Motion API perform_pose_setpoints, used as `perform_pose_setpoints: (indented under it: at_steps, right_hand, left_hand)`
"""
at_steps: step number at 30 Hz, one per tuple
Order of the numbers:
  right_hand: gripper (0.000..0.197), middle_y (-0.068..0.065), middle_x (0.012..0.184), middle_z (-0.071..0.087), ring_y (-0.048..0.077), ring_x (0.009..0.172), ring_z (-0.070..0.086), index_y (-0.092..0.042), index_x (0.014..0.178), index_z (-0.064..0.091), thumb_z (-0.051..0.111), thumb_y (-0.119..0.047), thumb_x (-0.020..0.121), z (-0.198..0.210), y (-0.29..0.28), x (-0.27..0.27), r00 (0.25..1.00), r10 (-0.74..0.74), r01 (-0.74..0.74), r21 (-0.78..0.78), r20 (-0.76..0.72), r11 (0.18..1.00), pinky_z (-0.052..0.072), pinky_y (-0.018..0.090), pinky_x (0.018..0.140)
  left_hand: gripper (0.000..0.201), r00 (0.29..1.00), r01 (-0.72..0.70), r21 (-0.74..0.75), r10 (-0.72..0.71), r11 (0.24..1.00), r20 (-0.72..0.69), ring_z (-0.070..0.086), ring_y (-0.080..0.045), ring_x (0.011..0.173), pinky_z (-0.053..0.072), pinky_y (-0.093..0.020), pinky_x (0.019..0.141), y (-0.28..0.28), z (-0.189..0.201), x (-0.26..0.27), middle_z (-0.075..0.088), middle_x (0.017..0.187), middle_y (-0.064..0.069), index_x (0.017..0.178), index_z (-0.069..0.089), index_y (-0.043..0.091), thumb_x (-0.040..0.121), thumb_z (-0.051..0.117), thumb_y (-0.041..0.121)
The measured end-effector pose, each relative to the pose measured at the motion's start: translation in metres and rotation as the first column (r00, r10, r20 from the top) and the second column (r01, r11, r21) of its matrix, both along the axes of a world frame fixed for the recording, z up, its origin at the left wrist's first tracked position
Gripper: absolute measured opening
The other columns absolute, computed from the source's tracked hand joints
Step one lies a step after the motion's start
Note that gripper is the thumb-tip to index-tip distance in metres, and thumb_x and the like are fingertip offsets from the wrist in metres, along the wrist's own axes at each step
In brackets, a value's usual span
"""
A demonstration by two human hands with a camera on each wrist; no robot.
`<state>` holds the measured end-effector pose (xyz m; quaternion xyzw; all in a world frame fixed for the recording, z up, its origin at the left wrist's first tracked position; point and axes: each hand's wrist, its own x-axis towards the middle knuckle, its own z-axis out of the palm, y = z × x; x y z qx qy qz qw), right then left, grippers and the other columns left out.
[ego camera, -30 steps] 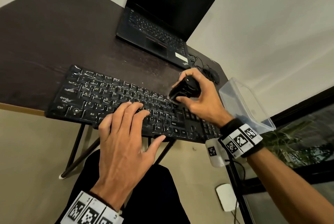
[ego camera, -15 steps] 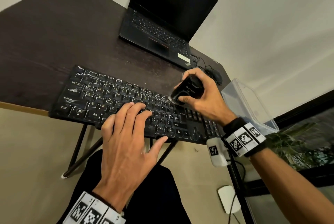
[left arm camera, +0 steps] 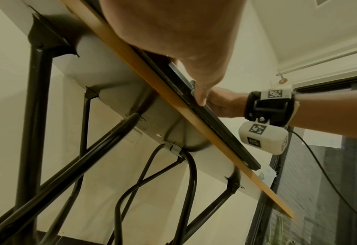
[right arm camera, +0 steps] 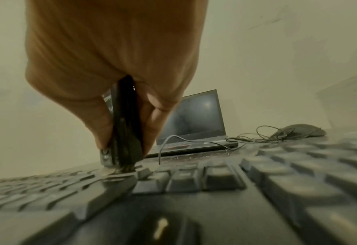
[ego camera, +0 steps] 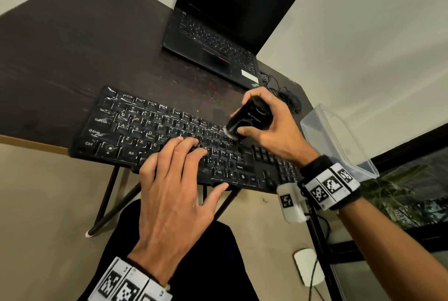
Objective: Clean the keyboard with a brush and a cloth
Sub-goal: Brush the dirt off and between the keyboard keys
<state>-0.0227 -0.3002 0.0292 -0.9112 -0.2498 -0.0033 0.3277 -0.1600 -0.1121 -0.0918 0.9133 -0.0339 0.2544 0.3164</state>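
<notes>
A black keyboard (ego camera: 155, 131) streaked with white dust lies at the front edge of the dark table (ego camera: 72, 41). My left hand (ego camera: 174, 179) lies flat on its lower middle keys, fingers straight, thumb at the front rim. My right hand (ego camera: 269, 128) grips a black brush (ego camera: 249, 118), its pale bristles pressed on the keys right of centre. In the right wrist view the brush (right arm camera: 125, 132) is pinched between thumb and fingers, tip touching the keyboard (right arm camera: 215, 190). The left wrist view has the keyboard's front edge (left arm camera: 215, 119) under my thumb. No cloth is in view.
An open black laptop (ego camera: 225, 24) stands at the back of the table, a wired black mouse (ego camera: 291, 99) to its right. A clear plastic box (ego camera: 337, 140) sits at the table's right end. A white object (ego camera: 308, 266) lies on the floor.
The brush and right hand have shifted very little on the right-centre keys. The left hand stays flat on the keyboard. The head view has drifted slightly.
</notes>
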Motion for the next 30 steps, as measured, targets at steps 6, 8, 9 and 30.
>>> perform_pose_setpoints:
  at_steps: [6,8,9,30]
  right_hand:
    - [0.051,0.006,0.120,0.072,0.026,0.115,0.075,-0.020,0.122,0.062,0.090,-0.014,0.081,0.006,-0.010,0.009,0.997,-0.056,0.052,-0.073,-0.057,0.996,0.061,0.054,0.102]
    - [0.049,-0.001,0.122,0.070,0.020,0.116,0.072,-0.024,0.123,0.065,0.092,-0.018,0.082,0.009,-0.014,0.010,0.995,-0.089,0.081,-0.130,-0.054,0.988,0.061,0.049,0.103]
    - [0.047,-0.004,0.121,0.071,0.015,0.113,0.072,-0.024,0.122,0.067,0.092,-0.016,0.083,0.011,-0.016,0.009,0.993,-0.096,0.084,-0.160,-0.067,0.984,0.062,0.044,0.101]
    - [0.029,-0.011,0.098,0.080,0.000,0.090,0.077,-0.020,0.107,0.083,0.092,-0.008,0.083,0.058,0.001,0.027,0.974,0.090,-0.182,-0.482,-0.209,0.857,0.058,0.012,0.078]
  left_hand:
    - [0.069,1.000,0.006,-0.015,-0.005,1.000,0.012,0.049,-0.029,0.142,0.031,-0.046,0.112,0.000,-0.001,0.000,0.058,0.144,-0.007,0.130,0.062,0.014,0.082,0.071,0.062]
    - [0.069,1.000,0.004,-0.017,-0.004,1.000,0.013,0.050,-0.029,0.142,0.032,-0.046,0.112,0.000,-0.001,0.000,0.058,0.145,-0.006,0.130,0.062,0.014,0.082,0.071,0.063]
    - [0.069,1.000,0.004,-0.018,-0.003,1.000,0.015,0.050,-0.029,0.142,0.032,-0.045,0.112,0.000,-0.001,0.000,0.058,0.145,-0.006,0.130,0.062,0.015,0.082,0.071,0.063]
    - [0.068,1.000,0.006,-0.022,-0.006,1.000,-0.002,0.048,-0.027,0.143,0.027,-0.043,0.113,0.000,-0.002,0.002,0.059,0.145,-0.006,0.129,0.064,0.015,0.081,0.070,0.063]
